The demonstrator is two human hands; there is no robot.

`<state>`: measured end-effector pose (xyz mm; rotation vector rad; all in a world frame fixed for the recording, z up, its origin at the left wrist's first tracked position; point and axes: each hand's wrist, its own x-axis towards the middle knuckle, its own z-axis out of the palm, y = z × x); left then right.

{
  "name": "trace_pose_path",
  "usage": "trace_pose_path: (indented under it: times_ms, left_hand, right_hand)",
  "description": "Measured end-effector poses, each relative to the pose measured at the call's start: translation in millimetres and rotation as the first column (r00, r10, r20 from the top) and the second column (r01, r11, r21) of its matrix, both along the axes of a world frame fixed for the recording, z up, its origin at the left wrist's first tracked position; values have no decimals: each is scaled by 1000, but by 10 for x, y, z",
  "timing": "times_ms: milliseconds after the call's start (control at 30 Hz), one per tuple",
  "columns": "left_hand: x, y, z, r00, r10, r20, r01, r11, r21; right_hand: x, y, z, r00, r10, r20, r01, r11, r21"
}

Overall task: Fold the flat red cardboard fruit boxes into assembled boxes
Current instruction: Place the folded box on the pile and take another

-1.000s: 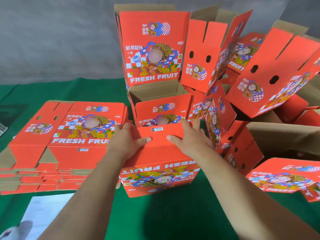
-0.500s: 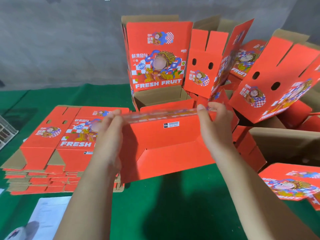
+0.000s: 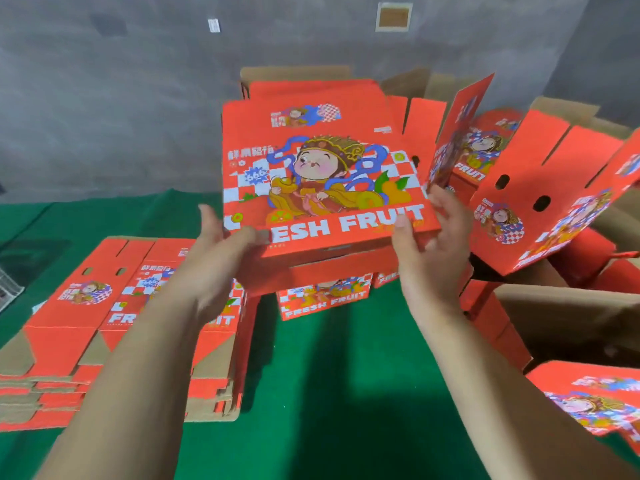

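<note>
Holding the assembled fruit box point(image 3: 322, 181) up off the green table point(image 3: 332, 393), the person kept its printed "FRESH FRUIT" face towards themselves, lower edge level with the hands. Left hand point(image 3: 221, 258) gripped the lower left corner, thumb pressed on the printed face and fingers behind. Right hand point(image 3: 433, 247) took the lower right edge, thumb on the front near the lettering, fingers spread round the side. Both hands clamped on the box, one at each end; judged a carrying hold, keeping the box square while it went towards the pile.

Directly behind and below it stood other finished boxes point(image 3: 325, 296), one low on the table under the raised one, more leaning at angles to the right point(image 3: 554, 188), flaps open, brown card showing inside. Likely the drop-off heap.

To the person's left lay the stack of flat boxes point(image 3: 104, 341), unfolded, printed side up, within easy reach of the left hand; plenty left, so the task looked far from done. Another printed box point(image 3: 588, 400) lay low at the right. Grey wall point(image 3: 121, 98) closed off the back.
</note>
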<state>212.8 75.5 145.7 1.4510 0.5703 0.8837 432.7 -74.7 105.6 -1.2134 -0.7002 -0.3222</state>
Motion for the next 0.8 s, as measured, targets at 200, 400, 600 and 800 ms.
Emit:
trace_pose_path:
  times_ms: [200, 400, 600, 800]
  left_hand:
    - [157, 365, -293, 999, -53, 2, 51, 968, 244]
    - [593, 701, -638, 949, 275, -156, -206, 912, 355]
    - [880, 757, -624, 926, 133, -354, -54, 973, 225]
    - [939, 398, -709, 763, 598, -244, -537, 797, 276]
  right_hand:
    - [342, 310, -110, 996, 44, 74, -32, 987, -156]
    - [518, 725, -349, 971, 240, -17, -201, 771, -604]
    - [577, 926, -374, 890, 312, -332, -448, 462, -766]
    - [353, 976, -276, 891, 319, -323, -453, 601, -658]
